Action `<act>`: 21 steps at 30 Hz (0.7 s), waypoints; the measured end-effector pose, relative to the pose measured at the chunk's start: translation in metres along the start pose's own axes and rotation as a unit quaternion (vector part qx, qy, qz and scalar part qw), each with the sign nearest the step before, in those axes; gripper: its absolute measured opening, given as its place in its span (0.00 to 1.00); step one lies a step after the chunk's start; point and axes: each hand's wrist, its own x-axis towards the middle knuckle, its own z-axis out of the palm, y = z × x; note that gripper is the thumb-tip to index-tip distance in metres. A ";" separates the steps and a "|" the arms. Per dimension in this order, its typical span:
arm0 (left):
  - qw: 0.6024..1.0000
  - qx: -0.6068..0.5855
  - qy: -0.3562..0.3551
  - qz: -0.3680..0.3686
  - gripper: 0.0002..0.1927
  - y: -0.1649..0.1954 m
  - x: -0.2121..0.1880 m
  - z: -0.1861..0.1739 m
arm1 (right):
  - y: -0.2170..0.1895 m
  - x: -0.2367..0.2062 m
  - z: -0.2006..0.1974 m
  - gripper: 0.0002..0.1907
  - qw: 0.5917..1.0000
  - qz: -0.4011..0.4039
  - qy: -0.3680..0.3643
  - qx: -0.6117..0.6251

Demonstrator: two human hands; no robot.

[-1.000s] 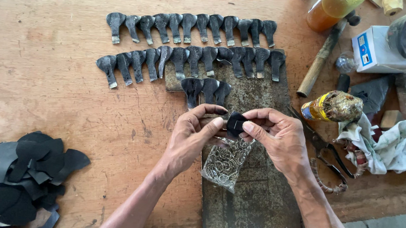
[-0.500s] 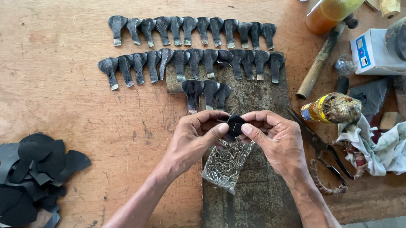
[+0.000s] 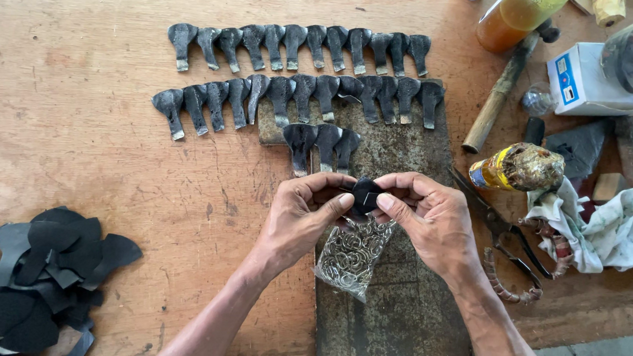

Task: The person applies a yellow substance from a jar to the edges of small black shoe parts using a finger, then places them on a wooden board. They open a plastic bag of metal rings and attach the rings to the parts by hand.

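Note:
My left hand (image 3: 301, 219) and my right hand (image 3: 428, 220) meet over a dark stone slab (image 3: 387, 324), both pinching one small black leather piece (image 3: 365, 194) between thumbs and fingers. Just below the hands lies a clear plastic bag of small metal rings (image 3: 351, 255). Beyond the hands, finished black spoon-shaped leather pieces (image 3: 300, 68) lie in rows on the wooden table (image 3: 70, 85), with a short third row (image 3: 324, 144) nearest my fingers.
A heap of cut black leather shapes (image 3: 21, 273) sits at the front left. At right are pliers (image 3: 508, 235), a crumpled rag (image 3: 598, 228), a glue-stained bottle (image 3: 518, 168), a hammer handle (image 3: 498, 95), an amber bottle (image 3: 514, 15) and a white box (image 3: 596, 81).
Both hands stay together on the black piece, with only small finger shifts as they work it. Nothing else on the table has moved.

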 end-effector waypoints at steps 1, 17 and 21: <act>1.000 -0.004 -0.002 0.003 0.17 0.000 0.000 0.000 | 0.000 0.000 0.000 0.14 1.000 0.002 0.001 0.001; 0.987 0.151 0.032 0.046 0.09 0.010 -0.006 0.015 | -0.009 -0.009 0.009 0.15 1.000 -0.021 -0.011 -0.006; 0.992 0.115 0.027 0.049 0.08 0.012 -0.011 0.009 | -0.015 -0.005 -0.006 0.22 0.996 0.063 -0.061 -0.018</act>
